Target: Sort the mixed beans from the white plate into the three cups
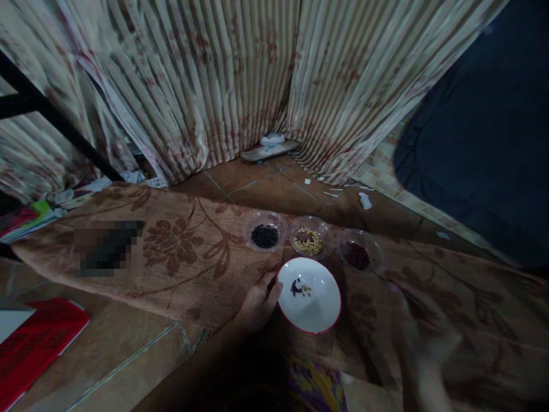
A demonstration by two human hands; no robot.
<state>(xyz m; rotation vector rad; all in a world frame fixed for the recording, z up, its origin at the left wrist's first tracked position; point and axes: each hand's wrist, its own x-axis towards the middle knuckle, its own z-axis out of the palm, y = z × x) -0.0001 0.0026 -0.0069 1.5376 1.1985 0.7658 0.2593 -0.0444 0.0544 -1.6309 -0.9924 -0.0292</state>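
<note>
A white bowl with a red rim (319,312) sits on a brown floral mat (184,252) on the floor, with a few dark and pale beans in it. My left hand (258,303) grips the bowl's left rim, thumb on the edge. My right hand (422,349) hovers low at the right, dark and smeared by motion, so its fingers are unclear. Behind the bowl stand three clear cups: black beans (265,236), yellow beans (307,241) and dark red beans (355,256).
Striped floral curtains (240,74) hang behind. A sandal (269,147) lies at their foot on the brown tiles. A red book (34,343) lies at the left, papers (26,217) further back, and a dark cloth mass (480,131) at the right.
</note>
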